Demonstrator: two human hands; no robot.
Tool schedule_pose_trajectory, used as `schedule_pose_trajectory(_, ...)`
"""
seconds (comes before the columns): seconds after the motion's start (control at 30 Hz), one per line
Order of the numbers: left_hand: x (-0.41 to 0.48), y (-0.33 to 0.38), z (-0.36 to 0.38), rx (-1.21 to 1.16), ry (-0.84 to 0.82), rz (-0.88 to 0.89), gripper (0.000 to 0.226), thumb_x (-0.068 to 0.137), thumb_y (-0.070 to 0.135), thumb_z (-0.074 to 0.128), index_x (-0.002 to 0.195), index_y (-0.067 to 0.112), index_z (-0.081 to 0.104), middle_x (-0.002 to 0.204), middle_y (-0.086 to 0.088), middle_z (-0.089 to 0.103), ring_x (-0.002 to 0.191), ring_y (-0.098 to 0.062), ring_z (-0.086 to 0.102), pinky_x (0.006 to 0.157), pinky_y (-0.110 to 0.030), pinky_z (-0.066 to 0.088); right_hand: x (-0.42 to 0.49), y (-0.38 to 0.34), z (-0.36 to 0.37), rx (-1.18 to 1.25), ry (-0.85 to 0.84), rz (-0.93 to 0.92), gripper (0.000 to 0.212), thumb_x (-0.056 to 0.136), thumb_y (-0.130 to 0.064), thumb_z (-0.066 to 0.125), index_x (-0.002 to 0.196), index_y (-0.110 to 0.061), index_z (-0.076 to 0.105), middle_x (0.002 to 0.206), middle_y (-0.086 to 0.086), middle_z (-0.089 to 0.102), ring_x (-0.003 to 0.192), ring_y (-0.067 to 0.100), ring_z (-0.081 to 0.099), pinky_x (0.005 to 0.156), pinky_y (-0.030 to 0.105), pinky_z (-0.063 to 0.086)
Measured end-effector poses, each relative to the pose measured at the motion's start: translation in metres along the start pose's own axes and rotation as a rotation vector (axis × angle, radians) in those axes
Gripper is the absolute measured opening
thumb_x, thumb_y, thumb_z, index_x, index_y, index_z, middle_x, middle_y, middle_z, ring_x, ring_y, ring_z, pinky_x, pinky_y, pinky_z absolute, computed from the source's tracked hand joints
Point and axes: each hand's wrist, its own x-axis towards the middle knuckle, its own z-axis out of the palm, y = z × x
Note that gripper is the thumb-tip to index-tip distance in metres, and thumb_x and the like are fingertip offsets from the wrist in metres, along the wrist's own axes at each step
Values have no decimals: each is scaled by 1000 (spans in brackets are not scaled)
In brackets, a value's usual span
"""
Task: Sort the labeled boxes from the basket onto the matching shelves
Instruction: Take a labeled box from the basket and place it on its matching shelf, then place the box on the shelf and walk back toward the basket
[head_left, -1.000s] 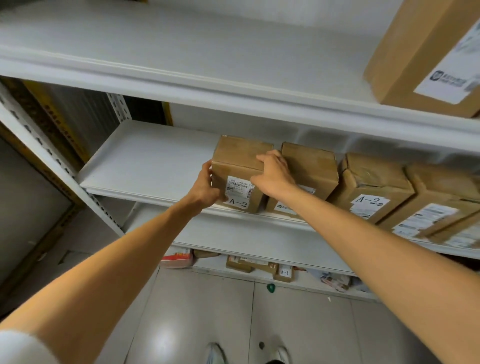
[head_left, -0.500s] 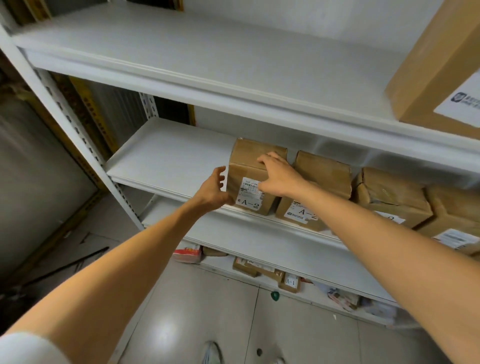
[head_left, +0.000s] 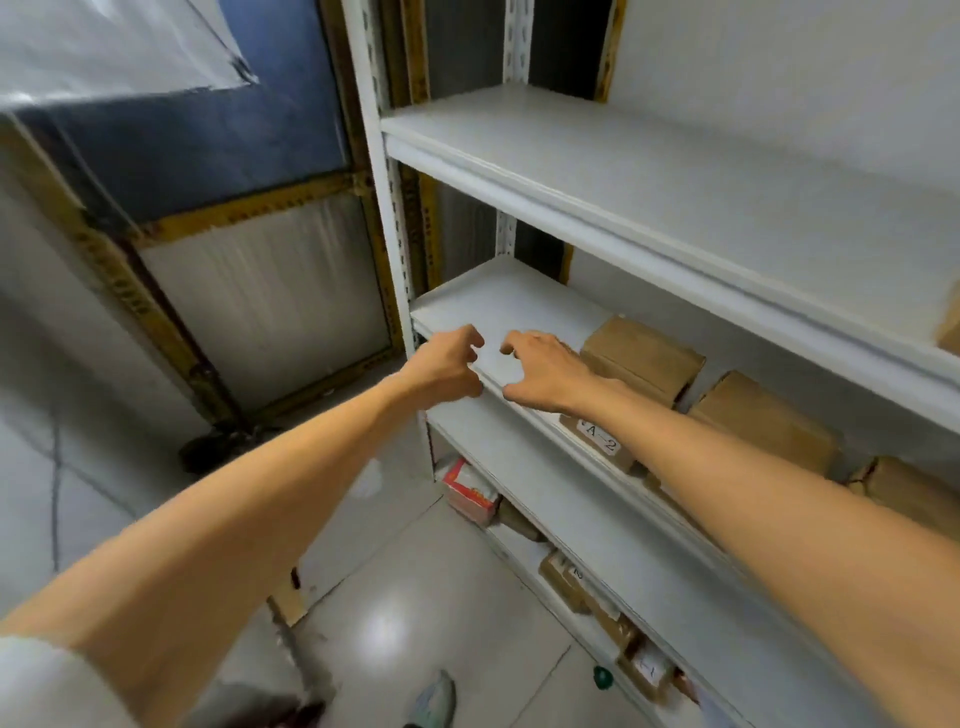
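A pale sleeve is seen nearest, in the lower left corner, with the toe of a shoe on the glossy tiled floor. Both bare forearms are stretched forward towards a white rack of shelves.

The left hand is held at the near edge of the middle shelf, towards its left end. Its fingers are loosely curled and nothing is gripped. The right hand is held just beside it, palm down over the same edge, and its fingers are also bent and empty, with a narrow gap left between the two hands.

Just right of the right hand, the first box is set on the middle shelf, and its white label, marked A-2, is partly hidden by the forearm. Whether the wrist touches this box cannot be told. A second box and a third box are lined up further right on the same shelf.

At the bottom of the rack, a red and white packet and some small boxes are stored. Higher and farther back, the upper shelf is seen — a box corner shows at its right end. Beyond the rack on the left, a yellow-framed panel stands.
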Motion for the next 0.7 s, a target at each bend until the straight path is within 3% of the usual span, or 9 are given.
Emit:
schedule_pose_trajectory(0.17, -105, -38, -27, 92, 136, -217, 60, 74, 18, 76, 128, 16, 49, 119, -7, 60, 106, -24, 58, 92, -41, 51, -16, -62, 11, 25, -101, -296, 47, 83, -28, 71, 124, -13, 54, 121, 7, 59, 105, 22, 58, 89, 36, 54)
schedule_pose_trajectory(0.37, -263, -83, -28, 152, 219, -537, 57, 74, 28, 79, 124, 19, 53, 116, -2, 63, 106, -23, 58, 90, -40, 50, -62, -165, 46, 20, -266, -631, 50, 76, -33, 74, 121, -17, 57, 107, 2, 61, 95, 19, 59, 84, 40, 55)
schedule_pose_trajectory(0.63, -496, -109, -5, 78, 372, -968, 50, 70, 30, 76, 115, 19, 58, 108, 0, 62, 99, -21, 59, 86, -39, 52, -174, -329, 97, -121, -507, -1126, 57, 75, -37, 75, 124, -17, 54, 114, 2, 58, 95, 20, 53, 86, 37, 50)
schedule_pose_trajectory(0.7, -553, -108, 1, 74, 431, -1061, 42, 69, 31, 76, 107, 20, 59, 101, 2, 59, 95, -21, 58, 78, -34, 50, -213, -367, 106, -147, -514, -1248, 53, 75, -37, 74, 120, -16, 56, 111, 2, 60, 94, 20, 55, 84, 36, 50)
